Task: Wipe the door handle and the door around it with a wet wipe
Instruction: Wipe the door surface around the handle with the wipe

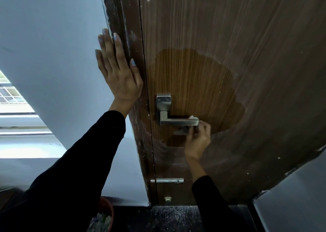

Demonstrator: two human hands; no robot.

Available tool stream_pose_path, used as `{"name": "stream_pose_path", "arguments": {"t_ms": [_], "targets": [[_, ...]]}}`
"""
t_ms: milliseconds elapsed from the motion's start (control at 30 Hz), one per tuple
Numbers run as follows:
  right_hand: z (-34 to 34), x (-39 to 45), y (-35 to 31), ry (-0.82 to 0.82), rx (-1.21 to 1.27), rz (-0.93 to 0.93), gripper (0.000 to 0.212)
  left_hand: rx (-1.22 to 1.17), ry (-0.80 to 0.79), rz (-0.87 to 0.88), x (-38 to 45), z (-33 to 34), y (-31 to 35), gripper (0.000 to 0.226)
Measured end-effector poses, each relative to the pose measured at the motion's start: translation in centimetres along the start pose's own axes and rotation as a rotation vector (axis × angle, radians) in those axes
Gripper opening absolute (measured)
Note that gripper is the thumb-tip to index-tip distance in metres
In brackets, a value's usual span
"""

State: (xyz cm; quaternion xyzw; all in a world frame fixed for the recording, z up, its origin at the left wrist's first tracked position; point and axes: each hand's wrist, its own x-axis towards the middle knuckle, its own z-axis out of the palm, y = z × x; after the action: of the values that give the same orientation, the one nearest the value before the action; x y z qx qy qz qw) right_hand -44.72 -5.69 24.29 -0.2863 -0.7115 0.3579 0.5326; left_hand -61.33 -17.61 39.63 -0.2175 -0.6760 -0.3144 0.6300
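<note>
— Grip? Right hand (197, 140) pinched around the free end of the square brushed-metal lever handle (178, 121), white wet wipe (191, 116) peeking above.
— And left hand (118, 72)? Flat, unclenched, against dark wooden frame (123, 19) beside brown wood-grain door (229, 37).

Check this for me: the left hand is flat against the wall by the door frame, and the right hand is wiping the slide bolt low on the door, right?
Not quite. The head view shows the right hand at the free end of the door handle, with a bit of white wipe showing behind it; the slide bolt lower down is untouched. The left hand is indeed flat against the wall by the door frame.
</note>
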Motion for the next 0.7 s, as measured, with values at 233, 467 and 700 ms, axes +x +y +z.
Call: {"name": "stream_pose_path", "arguments": {"t_ms": [233, 467, 700], "targets": [[-1.1, -1.7, 2.8, -0.139, -0.04, -0.032, 0.027, -0.001, 0.004, -0.006, 0.0, 0.1, 0.1, 0.051], [0.2, -3.1, 2.4, -0.457, -0.119, -0.226, 0.036, -0.008, 0.01, -0.01, 0.0, 0.1, 0.1, 0.05], [0.3, -2.9, 2.5, -0.25, -0.087, -0.227, 0.04, -0.005, 0.003, -0.009, 0.1, 0.0, 0.2, 0.05]]}}
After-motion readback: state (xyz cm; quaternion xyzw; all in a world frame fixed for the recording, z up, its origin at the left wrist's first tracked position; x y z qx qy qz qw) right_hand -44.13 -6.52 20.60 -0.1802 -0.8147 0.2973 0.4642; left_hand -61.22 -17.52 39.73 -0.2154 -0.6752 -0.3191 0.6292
